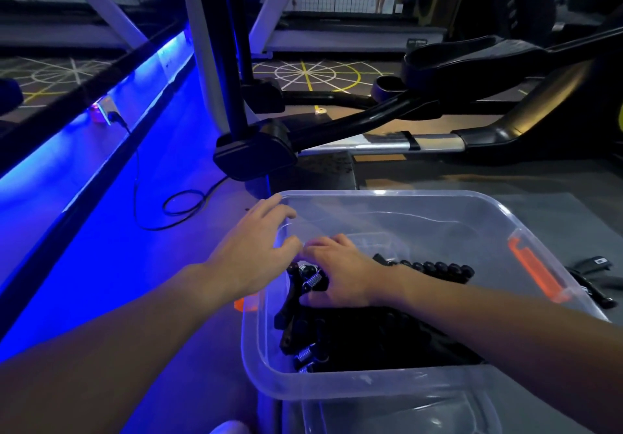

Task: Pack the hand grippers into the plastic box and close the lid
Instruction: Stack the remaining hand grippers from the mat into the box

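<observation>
A clear plastic box (357, 388) with orange latches (536, 273) stands open on the floor in front of me. Several black hand grippers (303, 329) with metal springs lie piled in its near left part. My right hand (337, 273) is inside the box, its fingers curled over the top hand gripper (312, 278). My left hand (256, 251) hovers at the box's left rim with fingers spread and relaxed, holding nothing. A string of black beads (435, 268) sits by my right wrist. More black hand grippers (593, 285) lie on the floor right of the box.
A clear lid (404, 416) lies under the box's near edge. Black exercise machine arms and base (256, 153) stand just behind the box. A black cable (182, 204) loops on the blue-lit floor at the left.
</observation>
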A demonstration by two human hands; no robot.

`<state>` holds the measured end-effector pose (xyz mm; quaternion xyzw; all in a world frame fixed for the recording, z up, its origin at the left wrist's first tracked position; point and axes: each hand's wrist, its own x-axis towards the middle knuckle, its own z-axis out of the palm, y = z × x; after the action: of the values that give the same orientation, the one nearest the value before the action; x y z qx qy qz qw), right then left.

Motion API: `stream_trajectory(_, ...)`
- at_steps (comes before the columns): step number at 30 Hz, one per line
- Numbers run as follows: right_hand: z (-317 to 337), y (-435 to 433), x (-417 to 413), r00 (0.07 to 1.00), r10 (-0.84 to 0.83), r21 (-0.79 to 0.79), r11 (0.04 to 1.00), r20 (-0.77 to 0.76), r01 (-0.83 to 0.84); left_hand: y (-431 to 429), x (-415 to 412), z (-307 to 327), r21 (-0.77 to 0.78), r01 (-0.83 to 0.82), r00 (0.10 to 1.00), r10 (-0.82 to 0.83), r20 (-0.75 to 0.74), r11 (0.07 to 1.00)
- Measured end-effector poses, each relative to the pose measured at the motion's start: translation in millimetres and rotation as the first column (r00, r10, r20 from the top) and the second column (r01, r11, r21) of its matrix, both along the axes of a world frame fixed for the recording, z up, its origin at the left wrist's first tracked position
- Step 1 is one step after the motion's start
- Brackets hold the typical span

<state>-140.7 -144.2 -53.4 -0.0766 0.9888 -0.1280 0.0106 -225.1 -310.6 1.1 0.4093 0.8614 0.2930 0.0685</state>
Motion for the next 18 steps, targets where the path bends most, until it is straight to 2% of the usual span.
stream_trajectory(18,-10.9,11.3,-0.5,0.995,-0.052,0.001,0.999,0.083,0.052,-2.2,-2.9,-6.6,-0.006,0.034,0.999,-0.034,-0.035,0.999)
